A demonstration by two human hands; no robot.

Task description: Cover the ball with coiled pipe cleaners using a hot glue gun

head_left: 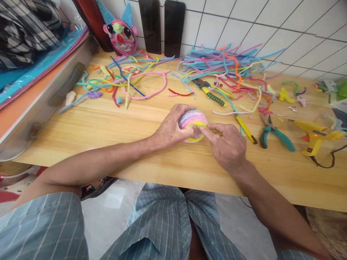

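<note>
My left hand (173,127) grips a round, striped piece wound from pipe cleaners (193,118), with pink, blue, purple and white bands. A yellow band runs along its near side, under my left thumb. From the right, my right hand (227,144) reaches in, its index fingertip touching the yellow band. A thin yellow strand (217,132), apparently a pipe cleaner, shows between its curled fingers; its far end is hidden by the hand. Both hands are just above the wooden table (130,126).
A pile of pipe cleaners (211,63) and scattered pieces lie at the back. Green-yellow pliers (214,95), a yellow cutter (246,129), teal pliers (276,133) and a glue gun (314,135) are rightward. Two phones (175,29) and an eared figure (120,36) stand behind; a plastic box (54,86) is left.
</note>
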